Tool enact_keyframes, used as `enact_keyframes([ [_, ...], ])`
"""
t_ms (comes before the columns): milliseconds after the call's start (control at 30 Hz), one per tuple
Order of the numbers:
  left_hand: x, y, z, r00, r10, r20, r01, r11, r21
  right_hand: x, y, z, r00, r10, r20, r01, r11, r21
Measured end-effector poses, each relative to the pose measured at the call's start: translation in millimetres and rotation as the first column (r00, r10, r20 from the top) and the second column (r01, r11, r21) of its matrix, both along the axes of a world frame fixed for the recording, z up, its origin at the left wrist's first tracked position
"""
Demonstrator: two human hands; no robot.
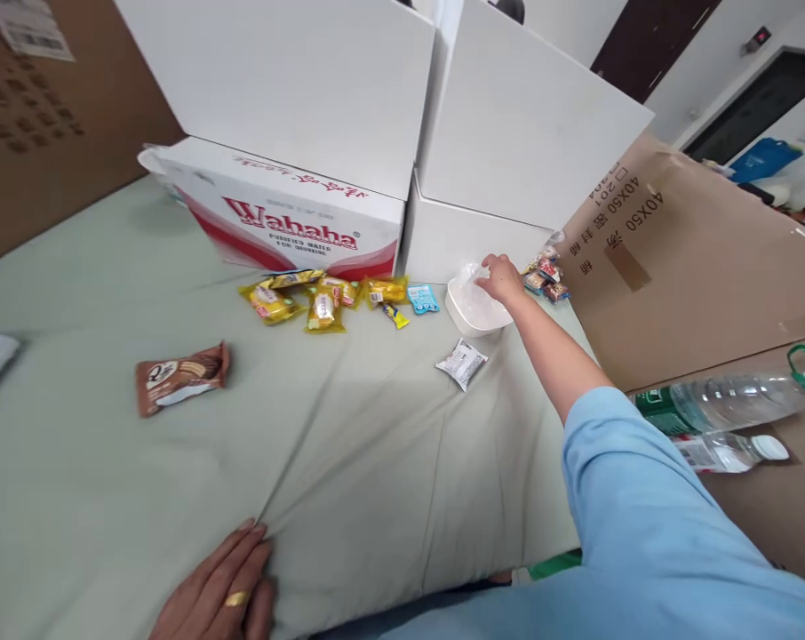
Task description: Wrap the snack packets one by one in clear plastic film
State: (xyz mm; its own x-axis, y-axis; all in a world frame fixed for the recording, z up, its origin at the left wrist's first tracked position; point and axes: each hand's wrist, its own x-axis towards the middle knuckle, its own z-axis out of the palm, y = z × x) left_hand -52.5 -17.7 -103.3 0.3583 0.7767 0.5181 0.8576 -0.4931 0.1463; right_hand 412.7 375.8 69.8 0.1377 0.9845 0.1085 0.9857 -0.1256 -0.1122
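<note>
My right hand (500,281) reaches far forward over a white plastic tub (477,323). Its fingers are closed at the edge of a see-through plastic bag (467,277) that rises from inside the tub. Just in front of the tub lies a small silver-white packet (462,364). My left hand (219,591), with a gold ring, rests flat on the pale green cloth (349,516) near the front edge. Farther up on the left side is a brown snack packet (182,377).
Yellow snack packets (325,307), a blue packet (422,299) and a small yellow one (395,316) line the Wahaha carton (289,213). Several small wrapped snacks (547,274) sit right of the tub. White boxes (509,116) stand behind. Bottles (729,404) lie on cardboard (696,267) at right.
</note>
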Motion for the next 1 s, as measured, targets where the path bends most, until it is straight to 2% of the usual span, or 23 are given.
enact_keyframes([
  [100, 12, 0, 12.6, 0.999, 0.031, -0.011, -0.031, 0.999, 0.024, 0, 0, 1.7, 1.000, 0.006, 0.026, -0.005, 1.000, -0.021],
  [200, 17, 1, 17.1, 0.999, 0.044, 0.009, -0.044, 0.998, 0.039, 7, -1, 9.1, 0.997, 0.061, 0.053, -0.062, 0.998, 0.022],
  [267, 18, 2, 18.0, 0.999, 0.038, 0.014, -0.039, 0.999, 0.034, 10, -2, 10.9, 0.976, 0.198, 0.089, -0.201, 0.979, 0.033],
  [367, 18, 3, 20.1, 0.999, 0.043, 0.011, -0.044, 0.999, 0.027, 7, -3, 5.5, 0.904, 0.402, 0.144, -0.401, 0.915, -0.038],
  [433, 19, 4, 22.2, 0.999, 0.051, 0.012, -0.052, 0.998, 0.027, 3, -5, 0.7, 0.911, 0.388, 0.142, -0.381, 0.921, -0.075],
  [533, 21, 4, 24.0, 0.999, 0.052, 0.014, -0.053, 0.998, 0.024, -1, -9, 2.7, 0.943, 0.314, 0.112, -0.313, 0.949, -0.025],
  [667, 22, 3, 22.2, 0.999, 0.050, 0.022, -0.050, 0.999, 0.017, 11, -19, 29.7, 0.935, 0.340, 0.099, -0.349, 0.932, 0.096],
  [767, 22, 2, 21.2, 0.998, 0.064, 0.028, -0.064, 0.998, 0.018, 27, -35, 58.1, 0.931, 0.366, 0.002, -0.354, 0.899, 0.258],
  [867, 23, 4, 22.9, 0.998, 0.067, 0.013, -0.067, 0.998, 0.021, 30, -65, 78.3, 0.876, 0.425, -0.228, -0.311, 0.859, 0.406],
  [933, 26, 3, 25.6, 0.998, 0.065, 0.004, -0.065, 0.998, 0.023, 17, -92, 81.3, 0.803, 0.472, -0.364, -0.292, 0.843, 0.451],
  [1000, 29, 2, 29.5, 0.998, 0.061, 0.015, -0.061, 0.998, 0.016, -7, -121, 72.9, 0.722, 0.520, -0.455, -0.286, 0.825, 0.488],
])
